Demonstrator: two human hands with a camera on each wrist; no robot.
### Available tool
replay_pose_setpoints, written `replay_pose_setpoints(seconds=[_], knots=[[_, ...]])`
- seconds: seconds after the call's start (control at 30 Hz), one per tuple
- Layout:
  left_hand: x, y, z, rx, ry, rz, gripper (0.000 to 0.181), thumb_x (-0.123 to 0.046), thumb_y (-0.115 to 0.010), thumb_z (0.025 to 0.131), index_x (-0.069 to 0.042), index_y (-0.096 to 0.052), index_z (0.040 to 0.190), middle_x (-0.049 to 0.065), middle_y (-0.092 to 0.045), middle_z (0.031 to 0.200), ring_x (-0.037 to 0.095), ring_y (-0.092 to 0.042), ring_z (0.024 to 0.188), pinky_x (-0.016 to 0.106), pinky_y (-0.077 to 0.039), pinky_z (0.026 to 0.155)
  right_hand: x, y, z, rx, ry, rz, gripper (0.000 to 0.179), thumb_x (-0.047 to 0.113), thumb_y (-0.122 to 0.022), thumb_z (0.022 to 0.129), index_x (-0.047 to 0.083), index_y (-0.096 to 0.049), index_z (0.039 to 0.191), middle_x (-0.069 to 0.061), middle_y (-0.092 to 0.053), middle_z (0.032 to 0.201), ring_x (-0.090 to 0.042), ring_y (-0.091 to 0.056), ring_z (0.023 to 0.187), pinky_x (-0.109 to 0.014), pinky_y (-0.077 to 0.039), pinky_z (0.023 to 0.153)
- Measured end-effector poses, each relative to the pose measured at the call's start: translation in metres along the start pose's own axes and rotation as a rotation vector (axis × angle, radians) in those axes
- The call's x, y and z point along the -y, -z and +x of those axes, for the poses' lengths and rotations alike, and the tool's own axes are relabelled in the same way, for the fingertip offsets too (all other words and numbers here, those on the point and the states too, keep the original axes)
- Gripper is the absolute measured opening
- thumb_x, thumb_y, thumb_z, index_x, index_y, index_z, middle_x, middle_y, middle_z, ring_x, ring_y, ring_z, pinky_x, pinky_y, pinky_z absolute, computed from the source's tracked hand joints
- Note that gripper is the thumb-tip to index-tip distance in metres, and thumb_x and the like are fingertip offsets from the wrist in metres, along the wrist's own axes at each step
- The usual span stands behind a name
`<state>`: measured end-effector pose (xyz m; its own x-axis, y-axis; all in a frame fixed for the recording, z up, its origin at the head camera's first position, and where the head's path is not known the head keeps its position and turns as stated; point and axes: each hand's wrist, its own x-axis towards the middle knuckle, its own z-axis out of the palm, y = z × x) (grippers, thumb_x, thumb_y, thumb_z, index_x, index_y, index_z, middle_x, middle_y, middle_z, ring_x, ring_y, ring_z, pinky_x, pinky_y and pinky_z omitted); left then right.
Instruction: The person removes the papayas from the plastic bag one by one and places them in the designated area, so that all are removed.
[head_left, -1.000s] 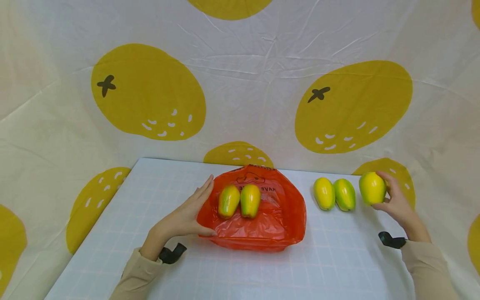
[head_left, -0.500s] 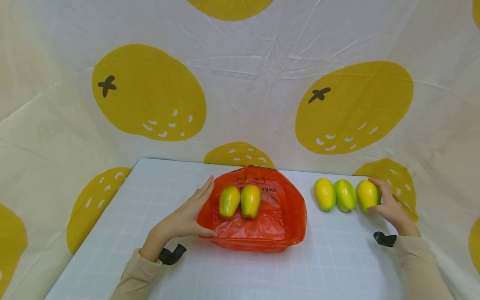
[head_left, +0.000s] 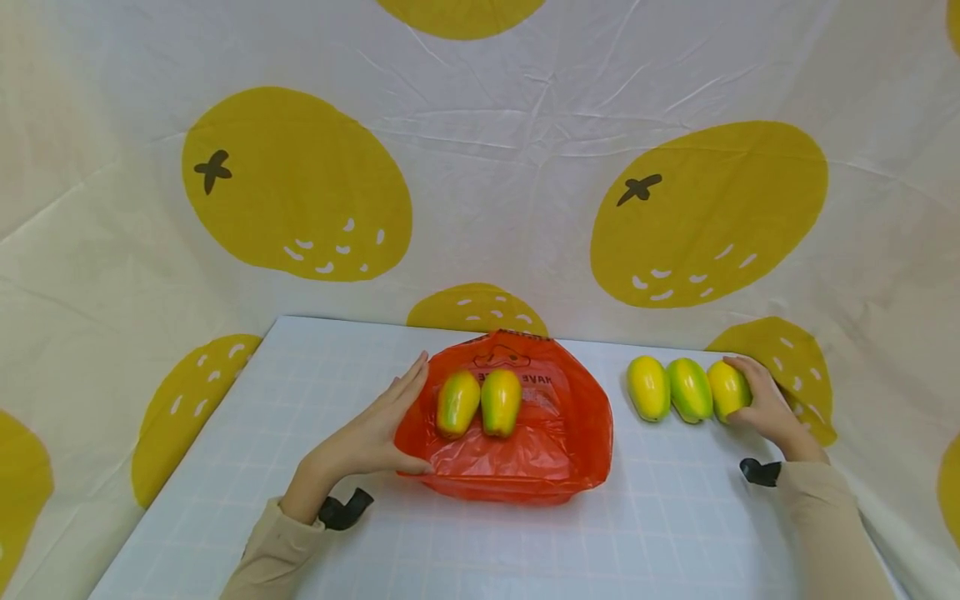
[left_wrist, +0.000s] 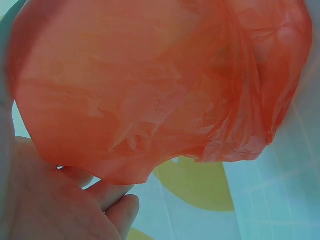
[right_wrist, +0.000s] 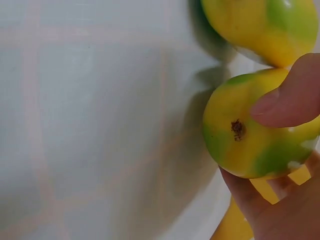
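Note:
In the head view my left hand (head_left: 367, 433) spreads along the left rim of a red plastic bag (head_left: 555, 458); fingers fairly straight, thumb at the front edge. The bag's mouth is wide, and two yellow-green papayas (head_left: 457, 404) lie side by side in it. Over at the right, my right hand (head_left: 768, 412) grips a papaya (head_left: 727, 390), thumb on the near end and fingers around the far side. That papaya is the right end of a row and touches its neighbour (right_wrist: 267, 30) in the right wrist view. The left wrist view shows the bag's side against my fingers (left_wrist: 122, 215).
Two more papayas (head_left: 669, 390) complete the row on the white gridded table (head_left: 660, 517). Behind the table's back edge hangs a pale cloth (head_left: 502, 200) printed with big yellow fruit. A black strap (head_left: 345, 508) sits at the left wrist.
My right hand has lowered the papaya and slid it left against the row on the table. The left hand, the bag and its two papayas look the same.

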<state>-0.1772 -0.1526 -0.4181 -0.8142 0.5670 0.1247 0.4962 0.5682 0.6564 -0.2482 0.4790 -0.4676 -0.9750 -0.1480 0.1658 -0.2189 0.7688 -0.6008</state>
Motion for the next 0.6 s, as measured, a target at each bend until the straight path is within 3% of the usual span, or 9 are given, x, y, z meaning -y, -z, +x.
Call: replay_pose_setpoints(seconds=[0.23,0.43,0.6], knots=[[-0.0005,0.0007,-0.0007,-0.001,0.005,0.000,0.130,-0.059,-0.084,0.070,-0.009,-0.004,0.160,-0.007,0.008,0.166,0.023,-0.009,0.152,0.048,-0.014,0.119,0.0036,0.0001,0.0007,0.085,-0.034,0.044,0.103,-0.003,-0.070,0.062,-0.004,-0.020,0.152,-0.038,-0.008,0.150,-0.058,-0.011,0.129,-0.083,-0.014,0.098],[0.0002,0.0007,-0.0013,-0.003,0.005,-0.007,0.130,-0.058,-0.084,0.070,-0.009,-0.004,0.160,-0.008,0.008,0.166,0.023,-0.009,0.152,0.048,-0.014,0.119,0.0041,0.0003,0.0012,0.141,-0.067,0.019,0.107,0.001,-0.069,0.065,0.000,-0.013,0.156,-0.037,0.003,0.155,-0.063,-0.008,0.130,-0.084,-0.013,0.098],[0.0007,0.0007,-0.0014,-0.005,0.000,-0.002,0.130,-0.058,-0.084,0.070,-0.009,-0.005,0.160,-0.007,0.007,0.166,0.023,-0.009,0.152,0.048,-0.014,0.119,0.0051,-0.0004,0.0001,0.145,-0.059,0.021,0.107,0.004,-0.069,0.066,0.002,-0.012,0.156,-0.035,0.008,0.157,-0.065,-0.005,0.131,-0.086,-0.011,0.096]])
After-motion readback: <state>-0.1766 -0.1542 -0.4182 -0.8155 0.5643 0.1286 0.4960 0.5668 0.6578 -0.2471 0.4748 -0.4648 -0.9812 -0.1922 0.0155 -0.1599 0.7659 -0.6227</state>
